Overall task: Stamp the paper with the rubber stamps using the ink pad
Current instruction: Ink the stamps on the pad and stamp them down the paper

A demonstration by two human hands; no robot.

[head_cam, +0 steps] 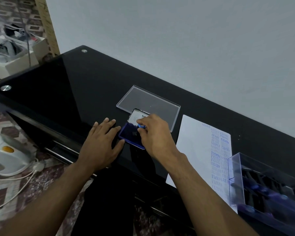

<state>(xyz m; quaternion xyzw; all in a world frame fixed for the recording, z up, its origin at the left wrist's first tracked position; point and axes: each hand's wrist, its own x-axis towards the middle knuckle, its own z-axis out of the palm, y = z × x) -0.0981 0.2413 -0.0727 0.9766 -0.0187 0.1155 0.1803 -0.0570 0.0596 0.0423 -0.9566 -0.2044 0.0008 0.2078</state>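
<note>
Head view, right hand: we are pinching a rubber stamp by its blue-ringed knob with our right hand, fingers curled round it, and we are holding its black base down on the ink pad.
Head view, left hand: we are laying our left hand flat on the black glass table, fingers straight and spread, grasping nothing; the fingertips and thumb are touching the left edge of the ink pad case.
Ink pad: the ink pad is sitting open between our two hands, its dark blue pad facing up and its lid tilting up at the far side, showing a white label whose print we cannot read.
Paper: the white paper is lying just right of our right wrist, and it is already carrying a column of blue prints along its right side, with words such as FRAGILE and SAMPLE showing.
Clear lid: a flat clear plastic lid is lying behind the ink pad, near the wall.
Stamp box: a clear box is standing at the right on the paper's corner, holding dark stamps with bluish knobs; we cannot count them.
Floor at left: a white appliance with orange buttons and a pale cord are lying on the patterned floor.
</note>
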